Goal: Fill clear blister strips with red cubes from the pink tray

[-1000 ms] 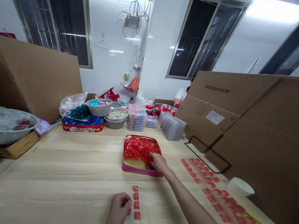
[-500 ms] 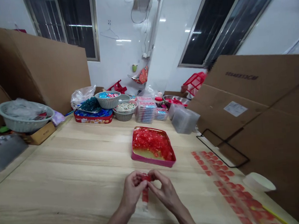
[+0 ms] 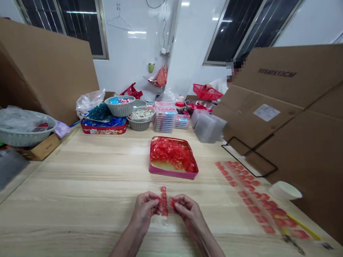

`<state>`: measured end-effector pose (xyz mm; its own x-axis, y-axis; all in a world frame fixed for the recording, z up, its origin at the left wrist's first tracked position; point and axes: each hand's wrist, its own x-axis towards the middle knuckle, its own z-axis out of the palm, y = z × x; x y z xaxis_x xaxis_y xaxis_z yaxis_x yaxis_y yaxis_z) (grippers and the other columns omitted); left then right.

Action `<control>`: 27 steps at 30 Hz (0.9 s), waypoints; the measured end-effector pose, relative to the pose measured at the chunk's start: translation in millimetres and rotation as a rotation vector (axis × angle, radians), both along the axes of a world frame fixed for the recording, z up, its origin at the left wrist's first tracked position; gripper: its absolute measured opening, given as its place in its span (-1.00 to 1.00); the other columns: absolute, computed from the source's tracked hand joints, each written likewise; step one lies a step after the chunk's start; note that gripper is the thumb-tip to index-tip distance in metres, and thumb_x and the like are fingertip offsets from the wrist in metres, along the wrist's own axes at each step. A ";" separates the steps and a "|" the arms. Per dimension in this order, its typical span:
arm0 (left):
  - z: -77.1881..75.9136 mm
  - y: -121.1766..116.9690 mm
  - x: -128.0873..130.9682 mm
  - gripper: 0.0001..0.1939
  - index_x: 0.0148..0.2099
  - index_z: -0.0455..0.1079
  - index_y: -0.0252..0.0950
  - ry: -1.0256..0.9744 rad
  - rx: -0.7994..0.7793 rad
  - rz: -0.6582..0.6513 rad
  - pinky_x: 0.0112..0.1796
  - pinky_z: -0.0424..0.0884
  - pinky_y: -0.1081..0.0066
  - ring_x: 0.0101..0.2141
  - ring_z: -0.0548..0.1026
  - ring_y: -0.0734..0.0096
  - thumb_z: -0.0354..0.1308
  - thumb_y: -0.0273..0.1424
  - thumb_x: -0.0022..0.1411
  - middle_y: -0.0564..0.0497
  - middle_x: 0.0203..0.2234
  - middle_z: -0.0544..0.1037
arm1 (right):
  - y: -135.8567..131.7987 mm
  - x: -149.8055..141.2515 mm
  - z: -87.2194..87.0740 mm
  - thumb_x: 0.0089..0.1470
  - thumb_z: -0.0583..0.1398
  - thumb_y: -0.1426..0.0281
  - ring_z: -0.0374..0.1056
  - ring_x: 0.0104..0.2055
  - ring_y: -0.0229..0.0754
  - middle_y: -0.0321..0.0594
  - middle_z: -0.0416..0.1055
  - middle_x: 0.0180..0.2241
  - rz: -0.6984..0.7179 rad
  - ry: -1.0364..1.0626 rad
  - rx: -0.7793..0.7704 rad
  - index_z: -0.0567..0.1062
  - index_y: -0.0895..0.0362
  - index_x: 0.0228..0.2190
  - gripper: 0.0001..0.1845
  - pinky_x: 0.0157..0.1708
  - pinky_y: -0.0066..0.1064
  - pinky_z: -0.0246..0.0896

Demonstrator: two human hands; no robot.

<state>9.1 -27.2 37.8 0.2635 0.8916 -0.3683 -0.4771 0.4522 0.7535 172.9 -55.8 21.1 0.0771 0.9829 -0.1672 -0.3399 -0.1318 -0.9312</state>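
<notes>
Pinched between fingertips, small red pieces fill the left hand [image 3: 150,209] and right hand [image 3: 185,208] on either side of a red strip [image 3: 164,201] on the table [image 3: 85,197]. Beyond sits a pink tin [image 3: 174,173], heaped with red pieces, its near-left bottom bare; baskets [image 3: 140,125] behind hold colored bits.

White light from above brightens the pale wooden tabletop [image 3: 75,186], and bright streaks glare off the glossy white wall [image 3: 137,35] beyond the grip. Shadows under the hands look faint. Fine detail is soft, wide-angle distortion stretches the edges, and pixelation masks a patch farther off, to the right.
</notes>
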 end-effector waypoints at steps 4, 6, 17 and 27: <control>-13.1 -0.4 -6.6 -0.76 -0.49 0.37 -0.38 0.034 -0.026 0.017 -0.61 0.20 0.53 -0.67 0.41 0.51 0.32 -0.40 -0.26 0.06 -0.67 0.48 | -11.8 7.2 13.7 -0.16 0.34 0.25 0.28 -0.49 -0.24 -0.26 0.42 -0.52 0.135 -0.422 0.091 0.55 0.15 -0.49 -0.78 -0.46 -0.44 0.17; -18.3 -0.9 -8.7 -0.76 -0.49 0.38 -0.39 0.040 -0.038 0.019 -0.61 0.20 0.53 -0.67 0.41 0.51 0.32 -0.39 -0.25 0.05 -0.66 0.49 | -18.0 5.4 19.1 -0.09 0.30 0.27 0.27 -0.47 -0.23 -0.25 0.40 -0.51 0.215 -0.583 0.142 0.56 0.14 -0.50 -0.82 -0.46 -0.44 0.14; -22.4 0.1 -10.7 -0.72 -0.47 0.37 -0.39 0.032 -0.062 0.037 -0.59 0.23 0.52 -0.65 0.43 0.50 0.34 -0.36 -0.27 0.06 -0.64 0.49 | -24.0 -3.1 -7.3 -0.09 0.28 0.22 0.33 -0.43 -0.19 -0.22 0.44 -0.47 0.175 -0.490 0.075 0.50 0.16 -0.44 -0.75 -0.41 -0.42 0.21; -22.9 0.2 -9.9 -0.69 -0.47 0.38 -0.39 0.034 -0.066 0.042 -0.59 0.26 0.51 -0.65 0.43 0.49 0.35 -0.34 -0.29 0.05 -0.63 0.49 | -33.9 -8.2 8.6 0.14 0.02 0.47 0.31 -0.37 -0.22 -0.19 0.37 -0.41 0.364 -1.086 0.454 0.42 0.12 -0.40 -0.82 -0.37 -0.46 0.21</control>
